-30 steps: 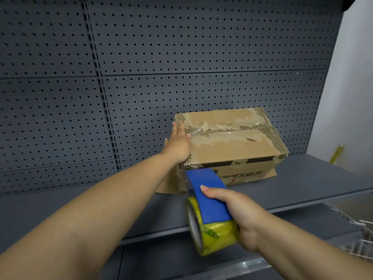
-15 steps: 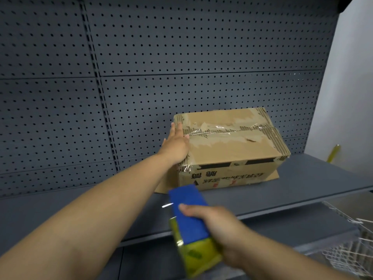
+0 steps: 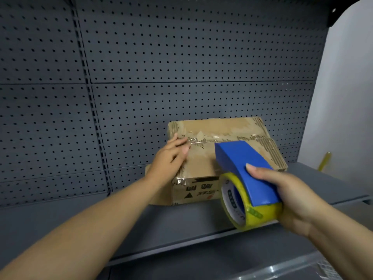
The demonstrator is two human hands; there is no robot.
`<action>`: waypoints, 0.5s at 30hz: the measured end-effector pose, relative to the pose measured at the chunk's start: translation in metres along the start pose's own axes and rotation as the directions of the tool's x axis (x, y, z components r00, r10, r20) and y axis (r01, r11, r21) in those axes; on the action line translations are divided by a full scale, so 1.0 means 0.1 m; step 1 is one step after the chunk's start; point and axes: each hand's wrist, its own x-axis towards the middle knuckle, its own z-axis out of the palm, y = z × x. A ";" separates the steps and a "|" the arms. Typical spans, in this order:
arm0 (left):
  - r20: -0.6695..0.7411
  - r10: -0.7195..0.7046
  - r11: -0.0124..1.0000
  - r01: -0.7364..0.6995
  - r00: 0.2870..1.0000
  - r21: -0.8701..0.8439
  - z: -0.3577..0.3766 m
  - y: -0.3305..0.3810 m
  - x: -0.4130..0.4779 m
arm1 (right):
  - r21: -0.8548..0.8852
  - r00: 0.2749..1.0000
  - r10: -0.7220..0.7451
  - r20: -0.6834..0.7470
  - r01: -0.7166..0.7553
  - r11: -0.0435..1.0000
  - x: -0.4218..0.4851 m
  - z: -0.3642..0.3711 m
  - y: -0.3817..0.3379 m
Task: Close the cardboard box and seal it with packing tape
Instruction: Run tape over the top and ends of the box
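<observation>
I see: dark grey perforated metal back panel (image 3: 181, 57) | grey metal shelf (image 3: 60, 219) beneath it | white wall (image 3: 347, 98) right | slim yellow object (image 3: 324, 161) against the wall

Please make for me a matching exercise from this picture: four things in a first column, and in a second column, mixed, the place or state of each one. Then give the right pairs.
Column one
1. brown cardboard box
2. blue plastic tape dispenser with a yellow roll
3. left hand
4. grey perforated back panel

Column two
A. stands behind the box
B. gripped by the right hand
C. sits on the grey metal shelf, top flaps closed
D. rests on the left end of the box top

Pairs: 1-C, 2-B, 3-D, 4-A
</observation>
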 end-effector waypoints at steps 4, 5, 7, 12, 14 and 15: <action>0.235 0.115 0.972 -0.158 0.965 0.174 -0.07 -0.11 -0.09 | 0.067 0.998 -0.053 -0.026 0.055 0.996 0.10 0.04 -0.02; 0.274 0.106 0.963 -0.167 0.956 0.212 -0.08 -0.13 -0.09 | 0.078 0.998 -0.061 -0.030 0.063 0.995 0.13 0.06 -0.02; 0.327 0.063 0.959 -0.148 0.943 0.242 -0.10 -0.13 -0.08 | 0.093 0.997 -0.071 -0.033 0.074 0.993 0.18 0.11 -0.01; 0.455 -0.046 0.901 -0.160 0.889 0.403 -0.17 -0.06 0.02 | 0.097 0.996 -0.084 -0.020 0.085 0.992 0.29 0.15 0.00; 0.464 -0.060 0.871 -0.180 0.884 0.457 -0.18 -0.04 0.04 | 0.104 0.995 -0.095 -0.024 0.097 0.990 0.33 0.14 -0.01; 0.461 -0.055 0.866 -0.187 0.885 0.463 -0.17 -0.04 0.04 | 0.107 0.994 -0.104 -0.024 0.106 0.989 0.35 0.14 -0.01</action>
